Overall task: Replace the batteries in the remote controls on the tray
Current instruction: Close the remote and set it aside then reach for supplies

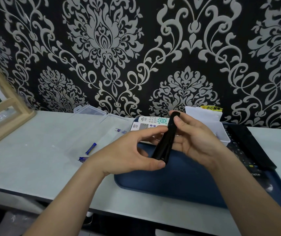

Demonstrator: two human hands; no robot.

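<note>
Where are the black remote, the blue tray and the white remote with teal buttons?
black remote [164, 142]: head view, middle.
blue tray [170, 184]: head view, bare floor.
white remote with teal buttons [161, 120]: head view, button face.

Batts [90, 148] left of tray [170, 183].

The pale table [34, 167] bears a blue tray [170, 184], a clear plastic box [89, 111], loose blue batteries [90, 148] and a wooden rack [8, 116].

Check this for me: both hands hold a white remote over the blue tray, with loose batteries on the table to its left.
Not white: the head view shows the left hand and right hand holding a black remote over the blue tray, with loose batteries on the table to its left.
</note>
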